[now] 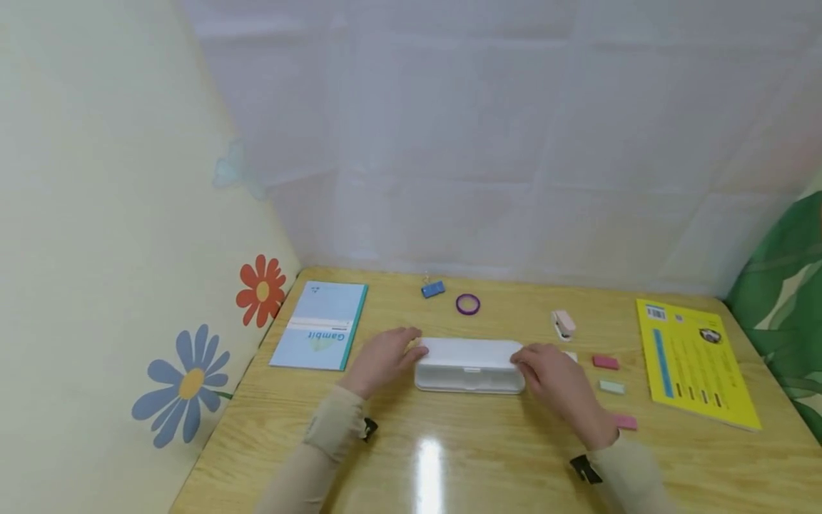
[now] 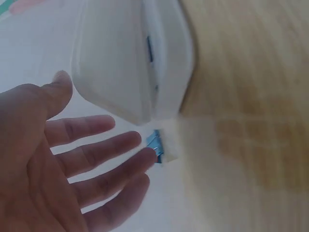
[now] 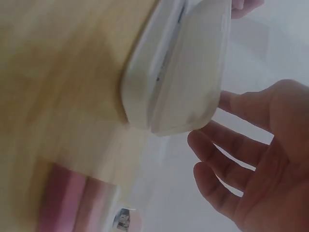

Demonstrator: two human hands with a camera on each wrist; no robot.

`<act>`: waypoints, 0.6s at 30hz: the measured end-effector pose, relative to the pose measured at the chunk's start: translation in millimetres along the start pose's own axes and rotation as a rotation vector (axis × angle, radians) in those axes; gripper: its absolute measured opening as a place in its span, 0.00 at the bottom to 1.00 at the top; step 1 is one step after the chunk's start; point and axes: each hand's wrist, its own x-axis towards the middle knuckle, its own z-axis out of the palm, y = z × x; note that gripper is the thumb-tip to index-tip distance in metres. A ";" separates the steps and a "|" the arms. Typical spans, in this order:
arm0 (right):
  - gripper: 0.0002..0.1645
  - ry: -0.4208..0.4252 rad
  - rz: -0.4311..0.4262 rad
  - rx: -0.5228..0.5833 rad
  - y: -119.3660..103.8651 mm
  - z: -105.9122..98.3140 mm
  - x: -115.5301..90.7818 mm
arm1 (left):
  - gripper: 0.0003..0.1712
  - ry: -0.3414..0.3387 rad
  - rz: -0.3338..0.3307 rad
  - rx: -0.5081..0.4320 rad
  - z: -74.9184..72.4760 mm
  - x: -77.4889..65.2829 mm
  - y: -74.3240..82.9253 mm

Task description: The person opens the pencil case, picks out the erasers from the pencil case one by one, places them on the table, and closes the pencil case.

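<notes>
A white pencil case (image 1: 471, 381) lies on the table, its lid (image 1: 472, 351) tilted partly open. My left hand (image 1: 387, 358) is at the case's left end. In the left wrist view its fingers (image 2: 104, 159) are spread and fairly straight, the thumb close beside the lid's edge. At the right end, my right hand (image 1: 557, 378) holds the lid's corner between thumb and fingers. The right wrist view shows the thumb at the edge of the lid (image 3: 193, 72) and a fingertip against its end. What the case holds is hard to make out.
Behind the case are a blue binder clip (image 1: 433, 288) and a purple ring-shaped roll (image 1: 468, 304). A pale pink stapler (image 1: 564, 324), pink block (image 1: 606, 362) and pale green block (image 1: 611, 387) lie right. A notebook (image 1: 321, 325) lies left, a yellow book (image 1: 696, 364) far right.
</notes>
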 end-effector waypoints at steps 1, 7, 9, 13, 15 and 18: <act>0.07 -0.001 -0.023 -0.016 -1.2 1.8 -2.7 | 0.27 -0.025 -0.009 0.006 2.4 0.0 -0.1; 0.14 -0.070 -0.049 -0.085 -7.1 11.5 -13.3 | 0.34 -0.089 -0.054 0.023 8.0 -2.8 0.9; 0.15 -0.090 -0.034 -0.095 -8.6 13.4 -16.0 | 0.36 -0.097 -0.066 0.018 8.6 -3.8 1.7; 0.15 -0.095 -0.023 -0.115 -10.4 15.2 -18.6 | 0.38 -0.099 -0.079 0.008 8.2 -4.4 3.2; 0.16 -0.091 -0.018 -0.126 -11.1 15.8 -19.3 | 0.39 -0.093 -0.083 0.004 7.9 -4.5 3.9; 0.17 -0.086 -0.015 -0.141 -12.0 16.2 -20.0 | 0.42 -0.081 -0.088 0.009 8.3 -4.3 4.4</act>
